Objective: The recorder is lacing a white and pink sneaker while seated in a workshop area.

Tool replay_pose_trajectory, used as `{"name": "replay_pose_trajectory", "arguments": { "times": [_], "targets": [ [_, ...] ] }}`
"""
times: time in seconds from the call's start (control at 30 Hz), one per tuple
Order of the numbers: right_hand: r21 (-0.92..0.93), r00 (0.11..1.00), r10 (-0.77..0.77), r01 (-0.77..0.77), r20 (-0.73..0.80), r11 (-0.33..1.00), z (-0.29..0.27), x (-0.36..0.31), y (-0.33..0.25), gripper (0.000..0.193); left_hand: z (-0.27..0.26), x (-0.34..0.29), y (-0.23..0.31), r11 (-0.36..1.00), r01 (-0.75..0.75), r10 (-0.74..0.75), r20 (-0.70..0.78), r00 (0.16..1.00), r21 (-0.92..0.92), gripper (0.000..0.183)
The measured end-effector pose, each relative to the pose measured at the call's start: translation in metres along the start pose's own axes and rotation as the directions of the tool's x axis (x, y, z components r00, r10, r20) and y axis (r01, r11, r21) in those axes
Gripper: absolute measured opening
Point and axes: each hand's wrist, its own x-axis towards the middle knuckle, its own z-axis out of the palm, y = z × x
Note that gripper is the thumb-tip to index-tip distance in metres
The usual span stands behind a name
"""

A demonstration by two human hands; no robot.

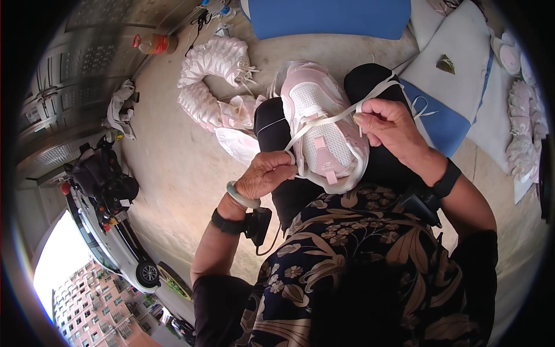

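A pink-and-white shoe upper (324, 130) lay on the person's lap, light and soft, probably floppy unless held by its rim. The left hand (265, 173) pinched its edge; the right hand (390, 124) pinched the limp white lace (329, 118) taut.

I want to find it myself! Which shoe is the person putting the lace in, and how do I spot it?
Look at the person's lap, on the dark trousers above the flowered shirt. The pink and white shoe lies there between the left hand and right hand, which pull a white lace across it. Unlike the pile of shoes on the floor, it lies alone on the lap.
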Motion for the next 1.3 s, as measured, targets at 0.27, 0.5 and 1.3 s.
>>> {"name": "replay_pose_trajectory", "arguments": {
  "times": [0.27, 0.5, 1.3],
  "targets": [
    [0.06, 0.998, 0.057, -0.056, -0.031, 0.997, 0.012, 0.026, 0.0, 0.009, -0.015, 0.022, 0.001, 0.936, -0.314, 0.231, -0.398, 0.888, -0.159, 0.016],
    [0.079, 0.995, -0.047, 0.054, -0.094, 0.995, 0.01, 0.027, 0.009, 0.005, -0.007, 0.022, 0.0, 0.961, -0.186, 0.038, -0.566, 0.823, -0.206, 0.02],
    [0.038, 0.982, -0.101, 0.108, -0.161, 0.993, 0.023, 0.025, 0.014, 0.006, 0.019, 0.038, -0.018, 0.772, -0.38, 0.093, -0.501, 0.861, -0.509, 0.021]
  ]
}}
